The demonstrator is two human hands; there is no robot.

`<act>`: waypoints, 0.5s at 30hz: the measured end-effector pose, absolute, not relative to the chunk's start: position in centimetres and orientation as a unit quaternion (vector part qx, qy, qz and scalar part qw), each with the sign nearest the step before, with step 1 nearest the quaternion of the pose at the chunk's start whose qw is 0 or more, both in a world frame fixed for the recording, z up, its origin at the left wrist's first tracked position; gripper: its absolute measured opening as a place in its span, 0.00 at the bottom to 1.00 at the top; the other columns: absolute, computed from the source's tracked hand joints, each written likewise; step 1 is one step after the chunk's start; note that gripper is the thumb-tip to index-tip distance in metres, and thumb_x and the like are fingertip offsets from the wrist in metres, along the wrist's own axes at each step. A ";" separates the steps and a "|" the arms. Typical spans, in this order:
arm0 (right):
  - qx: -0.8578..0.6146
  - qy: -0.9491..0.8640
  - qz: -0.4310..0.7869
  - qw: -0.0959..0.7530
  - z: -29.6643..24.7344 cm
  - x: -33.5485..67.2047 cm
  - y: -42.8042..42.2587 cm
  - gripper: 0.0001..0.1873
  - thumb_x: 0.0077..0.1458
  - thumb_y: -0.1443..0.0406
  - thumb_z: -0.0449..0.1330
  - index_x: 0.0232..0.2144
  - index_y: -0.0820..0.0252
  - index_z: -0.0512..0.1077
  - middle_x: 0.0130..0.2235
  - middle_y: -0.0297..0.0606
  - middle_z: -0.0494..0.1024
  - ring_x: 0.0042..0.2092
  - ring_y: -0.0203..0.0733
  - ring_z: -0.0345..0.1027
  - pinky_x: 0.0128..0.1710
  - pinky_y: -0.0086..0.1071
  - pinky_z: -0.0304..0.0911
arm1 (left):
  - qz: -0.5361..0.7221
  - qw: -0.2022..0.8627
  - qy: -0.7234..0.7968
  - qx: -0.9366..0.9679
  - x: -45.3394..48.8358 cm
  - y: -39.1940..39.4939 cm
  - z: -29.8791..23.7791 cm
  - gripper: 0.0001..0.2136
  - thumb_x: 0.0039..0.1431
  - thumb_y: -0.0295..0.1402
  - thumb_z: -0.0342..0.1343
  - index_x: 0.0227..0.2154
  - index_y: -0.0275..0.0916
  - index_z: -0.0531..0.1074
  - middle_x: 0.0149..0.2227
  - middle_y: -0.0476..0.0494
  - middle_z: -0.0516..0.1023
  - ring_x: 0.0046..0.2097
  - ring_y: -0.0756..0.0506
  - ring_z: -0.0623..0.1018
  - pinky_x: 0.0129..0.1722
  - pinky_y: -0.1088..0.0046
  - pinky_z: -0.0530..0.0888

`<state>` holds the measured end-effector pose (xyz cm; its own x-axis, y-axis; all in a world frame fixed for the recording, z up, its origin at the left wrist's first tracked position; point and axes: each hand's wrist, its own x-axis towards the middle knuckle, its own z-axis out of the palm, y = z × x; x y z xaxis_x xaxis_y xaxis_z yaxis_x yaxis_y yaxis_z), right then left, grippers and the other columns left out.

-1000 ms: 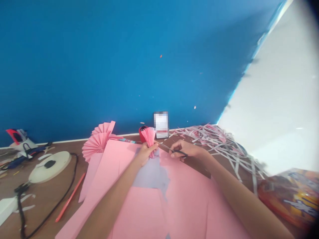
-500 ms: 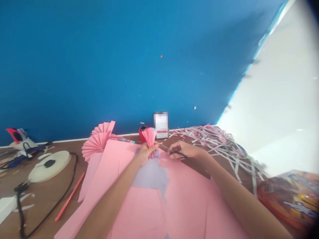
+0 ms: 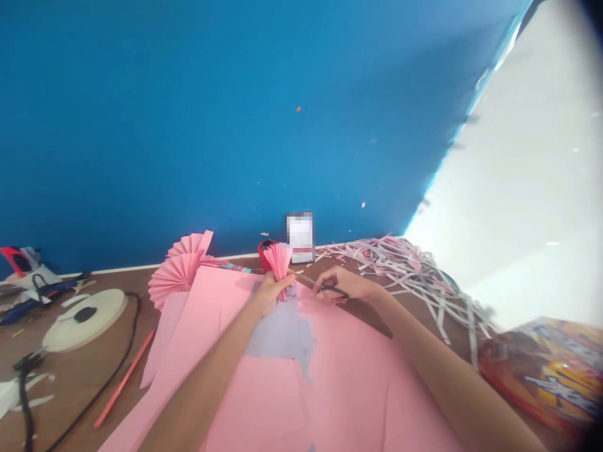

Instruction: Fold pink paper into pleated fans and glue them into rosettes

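Note:
My left hand [image 3: 271, 294] grips a pleated pink paper strip [image 3: 277, 263], gathered into a narrow fan at its lower end. My right hand [image 3: 340, 284] holds black-handled scissors [image 3: 325, 285], their thin blades reaching left to the pleats by my left hand. Beneath both forearms lie large pink paper sheets [image 3: 339, 383], with a torn-looking grey-lilac patch [image 3: 282, 333] showing between them. Two finished pink paper fans [image 3: 178, 279] stand at the left behind the sheets.
A red object [image 3: 266, 254] and a blurred card [image 3: 300, 237] stand by the blue wall [image 3: 188, 113]. A heap of paper strips [image 3: 400, 263] lies right; a printed orange package [image 3: 546, 376] sits lower right. Left are a round white disc [image 3: 85, 320], black cable [image 3: 108, 370] and a red stick [image 3: 123, 380].
The whole scene sits slightly further left in the view. Both hands keep their hold, with the scissors still at the pleated paper.

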<state>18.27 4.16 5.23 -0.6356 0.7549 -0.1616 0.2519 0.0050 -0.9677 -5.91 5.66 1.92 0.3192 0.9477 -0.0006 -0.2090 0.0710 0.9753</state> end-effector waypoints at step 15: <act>-0.366 -0.677 0.601 0.216 5.2 18.3 4.1 0.18 0.47 0.55 0.65 0.32 0.66 0.75 0.17 0.29 0.64 0.18 0.27 0.52 0.18 0.24 0.48 | 0.442 0.623 0.374 0.525 -5.8 5.6 2.1 0.13 0.48 0.38 0.66 0.31 0.33 0.74 0.25 0.48 0.71 0.27 0.54 0.69 0.28 0.77 0.64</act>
<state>18.27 4.08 5.23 -0.6394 0.7546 -0.1475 0.2368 0.0108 -0.9715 -5.83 5.63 2.07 0.3289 0.9444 -0.0014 -0.1582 0.0565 0.9858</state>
